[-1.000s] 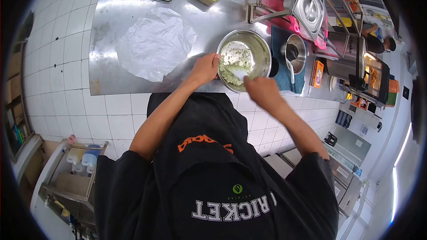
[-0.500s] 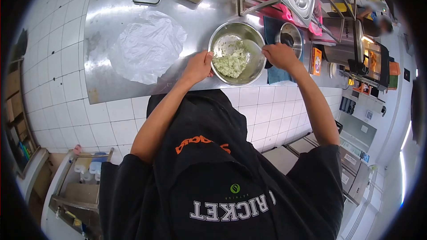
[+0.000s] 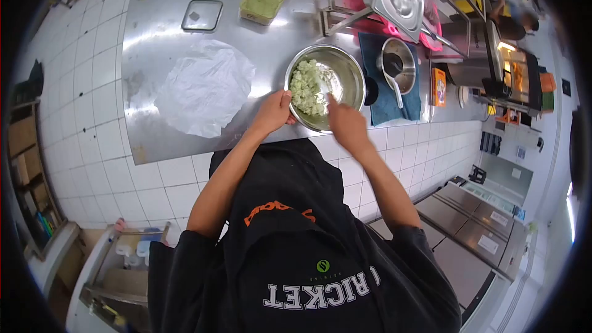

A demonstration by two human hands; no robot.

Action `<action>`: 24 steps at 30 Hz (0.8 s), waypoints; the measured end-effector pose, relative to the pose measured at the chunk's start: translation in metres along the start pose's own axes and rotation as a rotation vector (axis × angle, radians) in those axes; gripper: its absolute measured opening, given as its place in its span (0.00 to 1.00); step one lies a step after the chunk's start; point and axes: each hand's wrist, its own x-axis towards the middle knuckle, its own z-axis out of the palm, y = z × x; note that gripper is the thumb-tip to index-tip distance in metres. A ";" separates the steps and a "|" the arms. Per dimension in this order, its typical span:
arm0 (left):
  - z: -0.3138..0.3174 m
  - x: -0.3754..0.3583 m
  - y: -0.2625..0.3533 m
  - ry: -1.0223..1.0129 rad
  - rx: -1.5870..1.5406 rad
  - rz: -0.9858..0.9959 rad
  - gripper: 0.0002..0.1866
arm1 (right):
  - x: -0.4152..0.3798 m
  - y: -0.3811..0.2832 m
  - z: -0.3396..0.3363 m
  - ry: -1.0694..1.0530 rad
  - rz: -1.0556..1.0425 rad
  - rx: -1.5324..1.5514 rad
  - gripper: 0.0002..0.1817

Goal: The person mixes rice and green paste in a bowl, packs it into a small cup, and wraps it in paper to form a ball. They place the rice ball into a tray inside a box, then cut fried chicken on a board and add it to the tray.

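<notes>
Forearms angle inward, left grip pinching the bowl rim, right grip closed around a blurred utensil.

My L hand is in a clamp grip, w/ thumb on top, fingers curled below, and L forearm running fwd. and inward. My R hand is closed, fingers curled, back of hand up, w/ slight blur; R forearm angles fwd. and toward my L side. Both hands are at approx. equal reach in front of me, near each other, w/o contact.
</notes>
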 end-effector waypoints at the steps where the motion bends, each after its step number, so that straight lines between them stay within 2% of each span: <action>1: 0.001 -0.001 0.000 0.005 -0.026 0.001 0.21 | -0.012 -0.021 0.001 -0.035 0.016 -0.085 0.27; 2: 0.001 -0.001 -0.001 -0.003 -0.046 0.004 0.21 | -0.024 -0.037 0.008 -0.180 0.073 -0.102 0.29; 3: 0.002 0.000 -0.003 -0.004 -0.041 0.010 0.21 | -0.035 -0.049 0.003 -0.214 0.055 -0.151 0.29; 5: 0.002 0.001 -0.005 0.007 -0.035 0.018 0.22 | -0.044 -0.032 -0.010 -0.240 -0.004 -0.147 0.26; 7: 0.002 0.001 -0.003 0.003 -0.038 0.006 0.22 | -0.031 0.004 -0.053 -0.312 -0.041 -0.049 0.19; 8: 0.002 0.000 -0.002 -0.002 -0.037 0.000 0.22 | -0.027 0.013 -0.079 -0.198 -0.006 0.013 0.15; 9: 0.002 0.000 -0.002 -0.009 -0.045 -0.007 0.22 | -0.022 0.023 -0.092 -0.284 0.021 -0.034 0.13; 11: 0.002 0.000 -0.001 -0.023 -0.059 -0.020 0.22 | -0.024 0.041 -0.073 -0.440 -0.146 -0.037 0.13; 13: 0.000 0.000 0.003 -0.032 -0.028 -0.022 0.22 | -0.030 0.025 -0.040 -0.267 -0.146 0.051 0.13; 14: 0.000 -0.001 0.004 -0.033 -0.017 -0.027 0.22 | -0.024 0.016 -0.039 -0.268 -0.036 0.119 0.13; 17: 0.002 -0.002 0.004 -0.009 -0.012 -0.020 0.22 | 0.003 0.068 0.002 -0.005 -0.064 0.568 0.15; 18: 0.002 -0.002 0.002 -0.023 -0.015 -0.023 0.22 | 0.014 0.073 -0.023 -0.261 0.181 0.612 0.18; 21: 0.000 0.002 -0.001 -0.036 -0.017 -0.014 0.22 | 0.022 0.100 -0.064 -0.540 0.507 0.593 0.21; 24: -0.001 0.000 0.002 -0.038 -0.010 -0.018 0.22 | 0.026 0.105 -0.042 -0.486 0.410 0.533 0.22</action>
